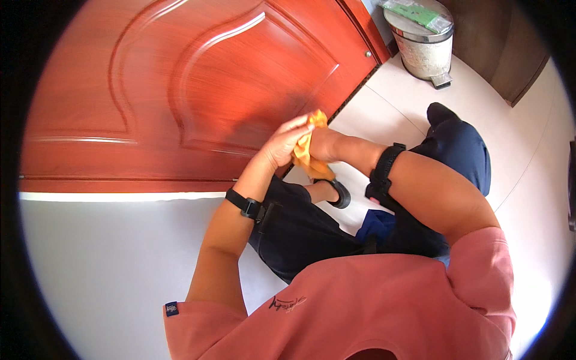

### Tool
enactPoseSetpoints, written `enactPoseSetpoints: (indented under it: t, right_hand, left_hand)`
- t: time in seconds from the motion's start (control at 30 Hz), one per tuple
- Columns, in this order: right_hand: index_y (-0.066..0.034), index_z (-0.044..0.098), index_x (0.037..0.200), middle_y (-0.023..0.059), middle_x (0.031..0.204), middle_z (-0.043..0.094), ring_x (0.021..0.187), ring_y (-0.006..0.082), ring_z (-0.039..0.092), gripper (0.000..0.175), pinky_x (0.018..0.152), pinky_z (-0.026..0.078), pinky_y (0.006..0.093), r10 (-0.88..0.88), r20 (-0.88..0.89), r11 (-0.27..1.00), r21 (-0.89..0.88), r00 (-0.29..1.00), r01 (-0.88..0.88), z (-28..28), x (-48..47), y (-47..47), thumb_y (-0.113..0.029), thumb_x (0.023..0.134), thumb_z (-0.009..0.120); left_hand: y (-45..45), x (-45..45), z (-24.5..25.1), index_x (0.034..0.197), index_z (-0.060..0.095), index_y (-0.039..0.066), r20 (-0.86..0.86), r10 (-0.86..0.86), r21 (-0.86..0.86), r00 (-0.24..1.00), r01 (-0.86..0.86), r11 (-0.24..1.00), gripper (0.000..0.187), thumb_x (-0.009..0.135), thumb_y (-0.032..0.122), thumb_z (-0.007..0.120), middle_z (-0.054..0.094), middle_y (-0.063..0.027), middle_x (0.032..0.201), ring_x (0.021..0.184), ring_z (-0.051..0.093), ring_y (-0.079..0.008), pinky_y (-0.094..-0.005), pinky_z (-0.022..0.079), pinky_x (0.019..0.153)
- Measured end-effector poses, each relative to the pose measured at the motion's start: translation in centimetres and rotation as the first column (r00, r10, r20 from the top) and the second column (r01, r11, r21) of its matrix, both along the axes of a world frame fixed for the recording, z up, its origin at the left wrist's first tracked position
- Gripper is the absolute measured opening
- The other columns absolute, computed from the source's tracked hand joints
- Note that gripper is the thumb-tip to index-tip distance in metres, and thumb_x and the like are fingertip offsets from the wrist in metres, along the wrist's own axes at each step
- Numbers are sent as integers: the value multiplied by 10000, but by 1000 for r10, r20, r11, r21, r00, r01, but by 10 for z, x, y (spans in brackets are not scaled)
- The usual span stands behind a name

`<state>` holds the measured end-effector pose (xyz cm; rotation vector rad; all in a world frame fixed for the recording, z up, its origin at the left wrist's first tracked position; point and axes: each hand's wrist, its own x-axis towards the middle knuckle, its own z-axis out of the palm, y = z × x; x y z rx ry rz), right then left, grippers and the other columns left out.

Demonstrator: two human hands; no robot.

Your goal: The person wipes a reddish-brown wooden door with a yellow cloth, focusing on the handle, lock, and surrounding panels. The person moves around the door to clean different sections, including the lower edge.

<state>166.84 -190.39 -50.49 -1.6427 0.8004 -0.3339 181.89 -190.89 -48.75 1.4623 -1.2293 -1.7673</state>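
A crumpled yellow-orange cloth (304,150) is bunched between my two hands, in front of a reddish-brown panelled wooden door (256,76). My left hand (288,140) presses on the cloth from the left, its fingers stretched along it toward the top. From the right, my right hand (325,145) grips the same cloth; its fingers are mostly hidden. A loose end of the cloth hangs below, over a foot in a dark shoe (341,194). Both hands are close to the lower part of the door, and their shadow falls on its panel.
A pedal bin (425,54) with a green packet (418,15) on its lid stands beyond the door's edge. Dark brown furniture (499,49) is at upper right. Pale floor tiles (387,96) lie below the door; a white wall (121,243) is on the left.
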Motion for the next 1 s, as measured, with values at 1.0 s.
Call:
enactPoseSetpoints:
  t: [1.0]
  right_hand:
    - [-11,612,1067,110,945,625,939,228,605,316,846,471,348,191,-771,920,-76,607,-385,-28,-99,-17,-122,774,655]
  left_hand:
    - [-265,79,-351,1454,314,46,956,131,222,-263,938,265,510,950,123,319,334,-132,1492,1396,284,-284,-387,221,1153]
